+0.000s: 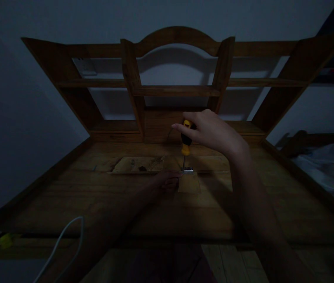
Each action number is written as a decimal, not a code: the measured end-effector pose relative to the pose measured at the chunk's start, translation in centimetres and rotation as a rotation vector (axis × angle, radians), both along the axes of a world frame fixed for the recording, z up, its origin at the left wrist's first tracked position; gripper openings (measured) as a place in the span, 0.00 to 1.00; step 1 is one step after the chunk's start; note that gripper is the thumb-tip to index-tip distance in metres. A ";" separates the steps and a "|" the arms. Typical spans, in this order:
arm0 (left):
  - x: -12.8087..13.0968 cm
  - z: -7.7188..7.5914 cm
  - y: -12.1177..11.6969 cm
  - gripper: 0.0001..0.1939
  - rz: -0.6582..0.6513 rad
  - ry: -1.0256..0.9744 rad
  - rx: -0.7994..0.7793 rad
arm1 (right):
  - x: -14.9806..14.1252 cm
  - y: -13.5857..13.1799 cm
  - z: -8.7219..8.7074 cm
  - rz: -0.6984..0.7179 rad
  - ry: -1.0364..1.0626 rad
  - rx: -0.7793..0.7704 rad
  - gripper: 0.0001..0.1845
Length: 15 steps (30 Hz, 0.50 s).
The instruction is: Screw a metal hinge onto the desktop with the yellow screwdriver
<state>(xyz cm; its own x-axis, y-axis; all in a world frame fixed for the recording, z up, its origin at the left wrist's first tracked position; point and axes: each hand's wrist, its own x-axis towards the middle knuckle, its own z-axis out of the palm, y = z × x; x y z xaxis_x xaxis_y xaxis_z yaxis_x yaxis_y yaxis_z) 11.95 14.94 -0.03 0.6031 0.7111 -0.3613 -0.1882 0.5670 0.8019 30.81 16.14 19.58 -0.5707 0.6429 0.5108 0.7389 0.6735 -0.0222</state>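
My right hand (206, 127) is closed around the yellow and black handle of a screwdriver (186, 145), which stands nearly upright. Its shaft runs down to a small metal hinge (188, 170) at the top edge of a small square wooden piece (189, 183). Low on the desk, my left hand (169, 179) has its fingers bent against the left side of the hinge and wooden piece. Whether those fingers pinch a screw or just steady the parts is too dark to tell. Left of them lies a longer wooden board (139, 164) with dark bits on it.
A wooden shelf unit (175, 91) rises at the back of the desk (66, 196). A small metal piece (94, 168) lies at the left. A white cable (66, 228) loops over the front left edge, near a yellow object (6, 240). A plastic-covered heap (325, 169) is at the right.
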 end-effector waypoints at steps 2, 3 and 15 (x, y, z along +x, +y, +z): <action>0.1 0.0 -0.1 0.12 0.016 0.004 -0.006 | -0.1 -0.1 0.0 0.005 -0.003 -0.010 0.25; 0.2 0.2 -0.2 0.13 0.031 0.014 -0.012 | -0.2 -0.2 0.0 0.012 -0.004 -0.019 0.24; 0.8 1.9 -0.8 0.15 0.067 0.104 -0.013 | -0.3 -0.6 0.4 0.200 0.049 -0.177 0.15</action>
<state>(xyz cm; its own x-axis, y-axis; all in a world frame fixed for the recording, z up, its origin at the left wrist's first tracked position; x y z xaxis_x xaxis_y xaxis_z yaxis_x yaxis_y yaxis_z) 12.72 14.15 1.86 0.5126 0.7436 -0.4293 -0.1421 0.5665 0.8117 30.54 15.57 20.02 -0.6727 0.6018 0.4305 0.5866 0.7884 -0.1856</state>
